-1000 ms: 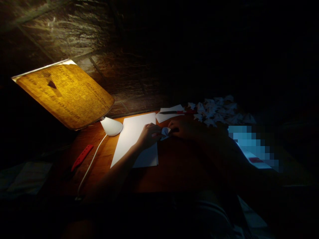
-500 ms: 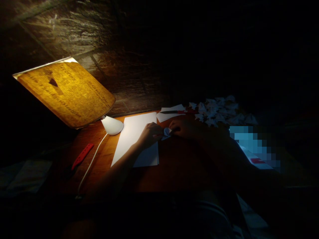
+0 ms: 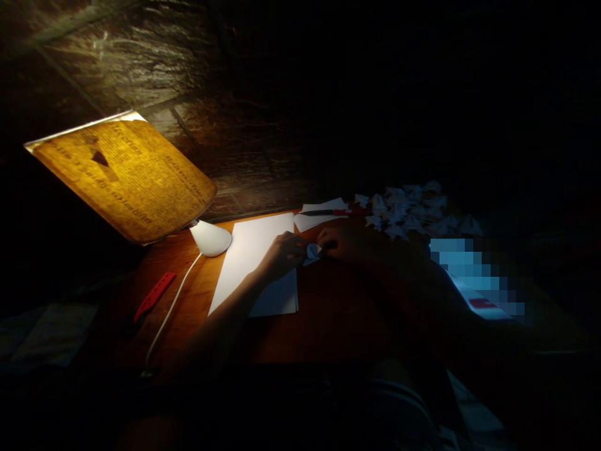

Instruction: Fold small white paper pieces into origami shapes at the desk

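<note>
A small folded piece of white paper (image 3: 312, 252) is held between my two hands above the wooden table. My left hand (image 3: 284, 250) reaches over a stack of white sheets (image 3: 263, 235), its fingers closed on the paper's left side. From the right, my right hand (image 3: 339, 243) pinches the other side; it lies in shadow and its fingers show only in part. Behind my right hand, several folded white paper pieces (image 3: 406, 210) lie in a heap.
A lit lamp with a newspaper-print shade (image 3: 126, 175) stands at the left on a white base (image 3: 211, 238), its white cord (image 3: 171, 307) running forward. A red-handled tool (image 3: 156, 295) lies beside it. Smaller paper sheets (image 3: 323, 219) lie behind my hands under a dark blade. A glowing, blurred-out screen (image 3: 469, 269) is at right.
Both hands stay on the folded paper with only a slight shift of the fingers. The whole view has moved very slightly.
</note>
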{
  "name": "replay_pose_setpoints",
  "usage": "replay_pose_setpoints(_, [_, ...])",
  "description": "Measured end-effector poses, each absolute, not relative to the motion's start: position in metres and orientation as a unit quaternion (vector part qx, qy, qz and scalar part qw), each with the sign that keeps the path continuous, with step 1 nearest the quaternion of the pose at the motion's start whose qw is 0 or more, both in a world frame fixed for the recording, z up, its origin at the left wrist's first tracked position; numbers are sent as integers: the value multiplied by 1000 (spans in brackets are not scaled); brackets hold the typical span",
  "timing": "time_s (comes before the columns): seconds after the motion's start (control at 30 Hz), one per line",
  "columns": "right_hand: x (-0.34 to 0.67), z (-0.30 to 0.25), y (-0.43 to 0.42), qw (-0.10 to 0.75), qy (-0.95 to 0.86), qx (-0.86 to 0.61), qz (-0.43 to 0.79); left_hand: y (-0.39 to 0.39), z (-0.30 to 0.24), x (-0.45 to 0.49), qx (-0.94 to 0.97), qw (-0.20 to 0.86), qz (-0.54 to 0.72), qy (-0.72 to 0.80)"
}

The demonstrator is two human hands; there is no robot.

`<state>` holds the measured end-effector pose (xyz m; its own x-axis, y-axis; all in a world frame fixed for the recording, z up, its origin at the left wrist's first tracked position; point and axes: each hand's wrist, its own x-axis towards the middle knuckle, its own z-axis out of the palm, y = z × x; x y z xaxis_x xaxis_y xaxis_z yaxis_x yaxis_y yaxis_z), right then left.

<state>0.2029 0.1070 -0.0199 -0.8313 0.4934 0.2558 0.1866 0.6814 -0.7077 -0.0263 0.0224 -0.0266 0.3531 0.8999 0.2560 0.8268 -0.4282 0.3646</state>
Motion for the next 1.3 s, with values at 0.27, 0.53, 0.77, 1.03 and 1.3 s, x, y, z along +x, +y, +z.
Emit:
replay_pose_setpoints(0.27, [204, -22, 115, 211, -860, -175, 431, 26, -32, -28, 826, 71, 257, 498])
replay_pose_setpoints(0.53, [202, -22, 110, 220, -864, -195, 409, 18, -19, -22, 813, 93, 250, 518])
replay_pose_setpoints(0.77, [205, -16, 108, 209, -872, -203, 393, 17, -18, -23, 808, 85, 238, 532])
replay_pose_setpoints(1.03, [206, -14, 106, 212, -880, -197, 377, 17, -17, -22, 814, 86, 235, 524])
replay_pose_setpoints(1.3, [206, -15, 104, 228, -889, -205, 339, 18, -18, -23, 816, 80, 230, 524])
